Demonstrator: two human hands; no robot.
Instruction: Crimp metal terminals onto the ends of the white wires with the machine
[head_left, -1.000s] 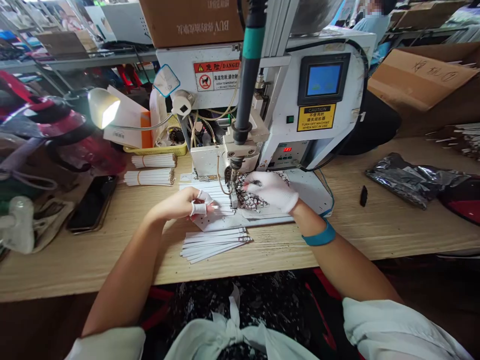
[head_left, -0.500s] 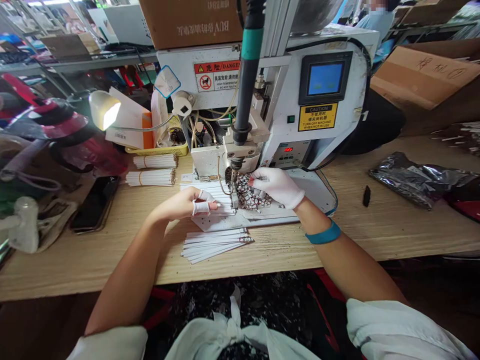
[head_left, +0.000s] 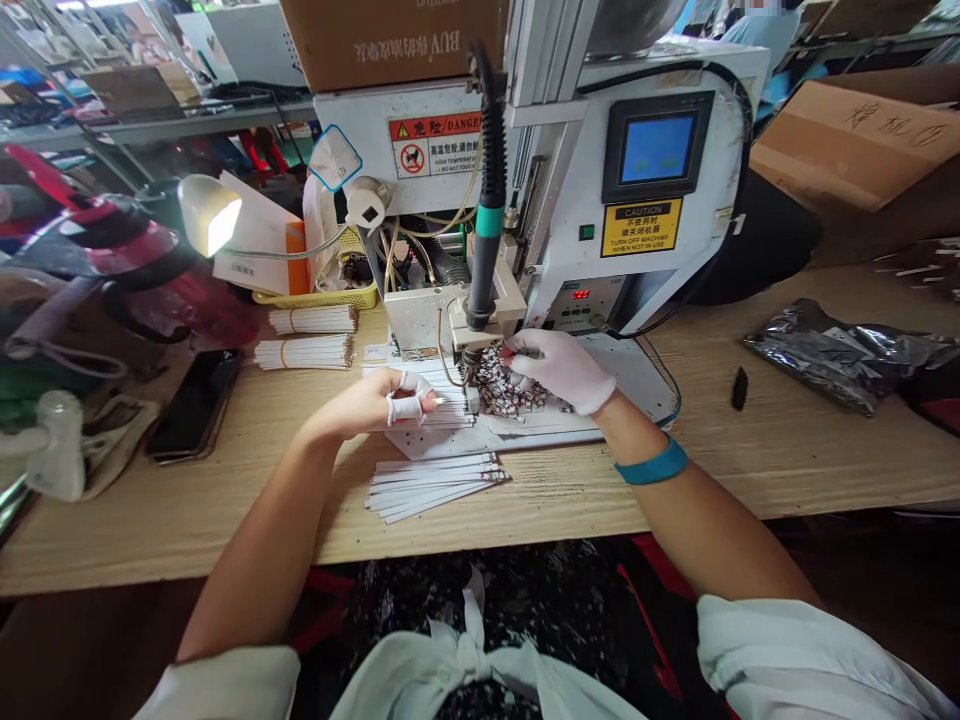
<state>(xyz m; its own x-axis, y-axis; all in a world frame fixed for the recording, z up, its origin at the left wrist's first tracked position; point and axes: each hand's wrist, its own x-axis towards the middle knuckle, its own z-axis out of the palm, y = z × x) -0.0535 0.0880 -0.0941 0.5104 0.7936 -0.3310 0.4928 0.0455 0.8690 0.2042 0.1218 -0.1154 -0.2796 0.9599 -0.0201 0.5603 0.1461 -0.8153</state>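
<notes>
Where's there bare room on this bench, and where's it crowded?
Bare bench wood shows between the loose white strips and the right forearm, and between the machine and the black foil bag. Crowded around the left hand and gloved right hand.

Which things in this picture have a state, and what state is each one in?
Left hand: bare, one finger wrapped, on white strips.
Right hand: white-gloved, gripping patterned material.
Desk lamp: lit.
Machine screen: lit blue.
Red digital display: lit.
Strip bundles: tied.
Phone: screen dark.
</notes>
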